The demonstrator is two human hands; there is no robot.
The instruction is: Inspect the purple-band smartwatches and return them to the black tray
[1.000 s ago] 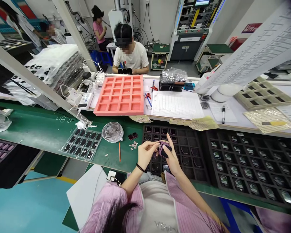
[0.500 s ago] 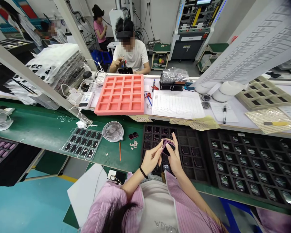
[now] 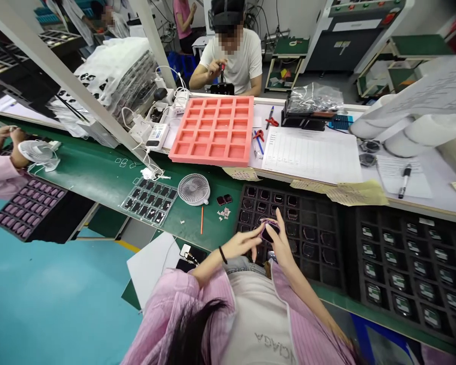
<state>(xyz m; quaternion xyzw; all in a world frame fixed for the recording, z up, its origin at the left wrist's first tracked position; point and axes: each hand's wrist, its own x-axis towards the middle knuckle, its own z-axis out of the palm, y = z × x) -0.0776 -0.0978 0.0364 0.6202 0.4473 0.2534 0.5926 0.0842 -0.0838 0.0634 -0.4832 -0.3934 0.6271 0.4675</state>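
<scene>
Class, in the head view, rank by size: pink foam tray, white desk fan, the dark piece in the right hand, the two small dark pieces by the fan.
1. Pink foam tray
2. White desk fan
3. Dark piece in the right hand and two small dark pieces: unranked, since the held piece sits nearer the camera.

The green workbench (image 3: 95, 170) carries a white desk fan (image 3: 193, 189), a parts tray (image 3: 147, 202) and a black compartment tray (image 3: 311, 238).

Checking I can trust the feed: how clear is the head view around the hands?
Head view: lighting is even, no harsh glare; wide-angle distortion bows the green workbench; the small dark purple-rimmed object between the left hand and right hand looks soft, detail too small to read.
</scene>
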